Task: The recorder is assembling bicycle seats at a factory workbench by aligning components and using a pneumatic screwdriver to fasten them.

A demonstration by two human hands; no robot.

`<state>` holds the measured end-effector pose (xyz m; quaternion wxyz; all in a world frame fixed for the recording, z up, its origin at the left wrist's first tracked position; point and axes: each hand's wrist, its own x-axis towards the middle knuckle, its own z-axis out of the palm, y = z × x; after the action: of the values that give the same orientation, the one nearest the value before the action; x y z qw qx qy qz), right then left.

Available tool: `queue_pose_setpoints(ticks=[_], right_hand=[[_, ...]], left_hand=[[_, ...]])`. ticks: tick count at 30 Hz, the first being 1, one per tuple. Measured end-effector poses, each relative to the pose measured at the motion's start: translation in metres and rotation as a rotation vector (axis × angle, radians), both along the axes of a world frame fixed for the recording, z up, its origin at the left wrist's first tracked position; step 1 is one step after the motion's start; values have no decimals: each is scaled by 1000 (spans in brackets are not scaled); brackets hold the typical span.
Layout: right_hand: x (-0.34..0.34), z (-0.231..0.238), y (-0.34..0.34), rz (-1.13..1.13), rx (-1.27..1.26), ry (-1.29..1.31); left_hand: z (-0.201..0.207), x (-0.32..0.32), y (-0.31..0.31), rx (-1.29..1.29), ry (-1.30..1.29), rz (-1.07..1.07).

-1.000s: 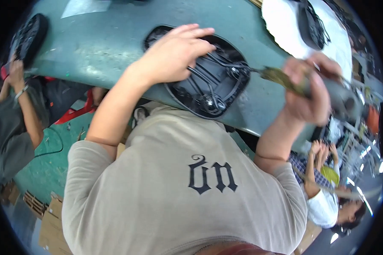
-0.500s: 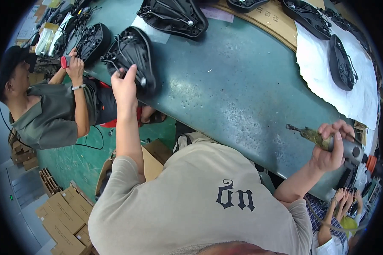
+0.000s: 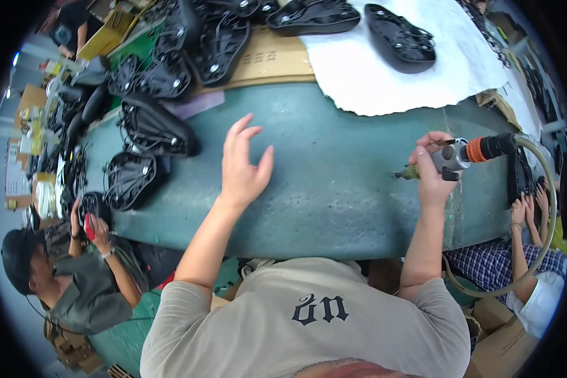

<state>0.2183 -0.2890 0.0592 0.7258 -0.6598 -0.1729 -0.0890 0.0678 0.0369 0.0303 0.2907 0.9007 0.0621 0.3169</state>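
My left hand [image 3: 244, 165] is raised over the table with fingers spread and nothing in it. To its left, the closest pieces are two black bicycle saddles, one farther back [image 3: 159, 129] and one nearer [image 3: 131, 181], both lying underside up with rails and bolts showing. My right hand [image 3: 429, 173] grips a grey air screwdriver [image 3: 452, 155], its wrapped nose pointing left and its back end orange and black. A pale hose [image 3: 551, 208] runs from the tool and loops down at the right.
The green table [image 3: 321, 189] spans the space before me. Several more saddles [image 3: 217, 53] rest on brown cardboard [image 3: 274, 60] at the back. White sheeting [image 3: 353, 88] lies back right, bearing another saddle [image 3: 400, 41]. A co-worker [image 3: 75, 283] sits at left with a red tool; other people's hands [image 3: 528, 205] are at right.
My left hand has come off a saddle and now hangs free over the table. The view has swung to the right. My right hand still holds the screwdriver.
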Motion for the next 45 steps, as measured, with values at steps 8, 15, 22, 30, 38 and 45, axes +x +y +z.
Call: queue_pose_setpoints(ticks=[8, 15, 22, 30, 38, 45], right_hand=[[-5, -13, -22, 12, 84, -13], [-14, -19, -24, 47, 98, -108], [-14, -17, -24, -57, -9, -104], [-24, 15, -20, 20, -3, 4], [-50, 86, 69, 518, 308, -141], [-80, 67, 142, 538, 235, 34]], left_hand=[[0, 244, -12, 410, -121, -254], [-13, 369, 3, 750, 194, -2], [5, 258, 8, 837, 272, -256], [24, -22, 12, 885, 111, -865], [-2, -101, 13, 39, 34, -423], [-32, -94, -31, -545, 287, -66]])
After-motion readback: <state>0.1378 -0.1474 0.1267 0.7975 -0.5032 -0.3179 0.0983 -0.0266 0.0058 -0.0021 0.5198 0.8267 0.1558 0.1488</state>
